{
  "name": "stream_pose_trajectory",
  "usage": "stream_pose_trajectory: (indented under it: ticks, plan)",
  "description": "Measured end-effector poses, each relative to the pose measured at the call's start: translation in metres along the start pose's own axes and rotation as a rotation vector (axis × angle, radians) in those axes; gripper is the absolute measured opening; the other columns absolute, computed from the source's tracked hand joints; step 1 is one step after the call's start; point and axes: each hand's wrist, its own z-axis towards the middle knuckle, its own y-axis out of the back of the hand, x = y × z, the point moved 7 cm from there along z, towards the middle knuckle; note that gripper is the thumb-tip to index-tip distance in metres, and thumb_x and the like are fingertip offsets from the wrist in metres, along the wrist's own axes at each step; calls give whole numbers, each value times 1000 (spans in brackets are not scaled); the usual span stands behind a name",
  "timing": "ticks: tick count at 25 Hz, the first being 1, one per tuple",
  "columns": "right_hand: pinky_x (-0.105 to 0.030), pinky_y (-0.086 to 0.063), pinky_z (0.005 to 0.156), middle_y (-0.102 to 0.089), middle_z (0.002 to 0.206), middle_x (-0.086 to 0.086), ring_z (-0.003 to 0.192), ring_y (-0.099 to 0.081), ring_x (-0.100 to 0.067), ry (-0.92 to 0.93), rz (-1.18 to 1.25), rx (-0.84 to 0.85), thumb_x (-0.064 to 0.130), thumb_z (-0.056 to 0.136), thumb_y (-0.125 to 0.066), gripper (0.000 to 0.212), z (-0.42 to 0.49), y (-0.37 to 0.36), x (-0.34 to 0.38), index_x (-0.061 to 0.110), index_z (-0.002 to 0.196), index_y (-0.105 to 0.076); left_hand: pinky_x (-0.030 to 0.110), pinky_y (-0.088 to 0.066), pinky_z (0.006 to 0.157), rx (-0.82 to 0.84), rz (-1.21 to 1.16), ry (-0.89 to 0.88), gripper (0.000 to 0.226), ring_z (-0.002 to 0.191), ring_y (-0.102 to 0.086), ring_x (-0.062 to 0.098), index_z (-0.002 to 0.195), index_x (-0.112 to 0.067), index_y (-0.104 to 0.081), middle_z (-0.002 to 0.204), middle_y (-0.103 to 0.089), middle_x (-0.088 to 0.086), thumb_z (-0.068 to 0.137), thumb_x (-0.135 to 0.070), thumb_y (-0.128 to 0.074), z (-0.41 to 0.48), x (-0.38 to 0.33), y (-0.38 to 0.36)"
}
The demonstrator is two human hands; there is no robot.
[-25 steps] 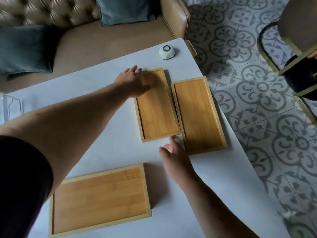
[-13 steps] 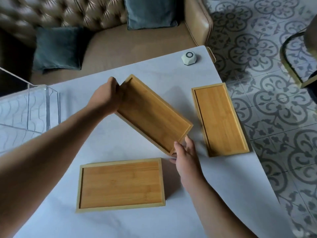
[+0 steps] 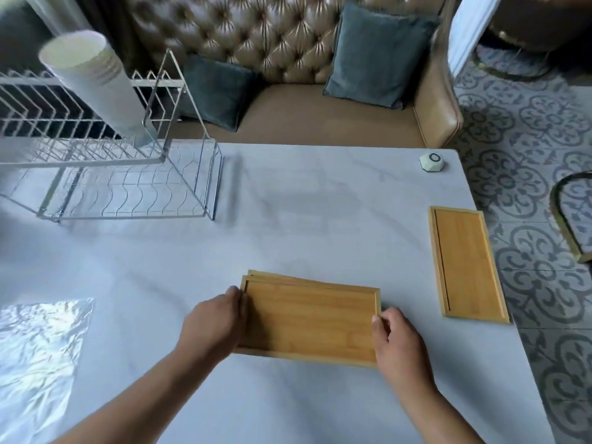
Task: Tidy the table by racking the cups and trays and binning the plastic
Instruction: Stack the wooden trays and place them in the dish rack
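Near the front edge of the pale grey marble-look table (image 3: 288, 219), your two hands hold a rectangular bamboo tray (image 3: 310, 322) that lies on top of a second tray of the same kind (image 3: 288, 277); only a sliver of the lower one shows along the far edge and far left corner, slightly askew. Your left hand (image 3: 214, 325) is closed on the upper tray's left short end, fingers curled over the rim. Your right hand (image 3: 397, 341) grips the right short end near the front corner, thumb on the rim. A third bamboo tray (image 3: 467, 264) lies flat along the table's right edge, well apart from the stack, its long side running with that edge. Near the far right corner sits a small white faceted puck with a dark ring on top (image 3: 432, 161). At the far left corner stands a clear acrylic and white wire rack (image 3: 128, 187), and a tall stack of white paper cups (image 3: 96, 81) leans in it, blurred. A sheet of crinkled clear plastic (image 3: 38, 357) lies flat at the left edge towards the front. Beyond the table's far edge you see a tan tufted leather sofa (image 3: 304, 116) with blue-grey cushions (image 3: 378, 56).
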Motion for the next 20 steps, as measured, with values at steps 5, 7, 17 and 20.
stream_pose_trajectory:
  ticks: [5,7,17,20]
  plan:
    - [-40,-48,66,-65,87,-16,80,-60,-36,-72,-35,-73,19,104,-52,20,-13,-8,8,7,88,-54,37,-38,57,14,-39,-12,34,66,-52,26,84,-25,-38,66,-52,-6,104,-48,-22,8,10,-9]
    - [-38,-46,66,-67,92,-14,83,-61,-36,-99,-39,-79,23,104,-52,19,-13,-10,8,8,92,-54,37,-38,56,-7,-48,-11,35,66,-52,27,84,-25,-38,68,-54,-6,104,-50,-24,11,9,-5]
    - [-34,-48,70,-73,98,-10,92,-67,-33,-188,-62,58,41,109,-32,42,-2,-30,-14,14,94,-61,37,-43,65,84,-14,103,61,71,-52,27,72,-24,-47,63,-47,-9,101,-64,-11,22,-3,-14]
    - [-33,-45,70,-72,100,-11,95,-67,-34,-188,-42,86,42,109,-30,41,-3,-31,-17,16,93,-58,38,-48,68,133,44,125,64,73,-56,28,75,-24,-50,65,-50,-7,99,-66,-8,25,-4,-13]
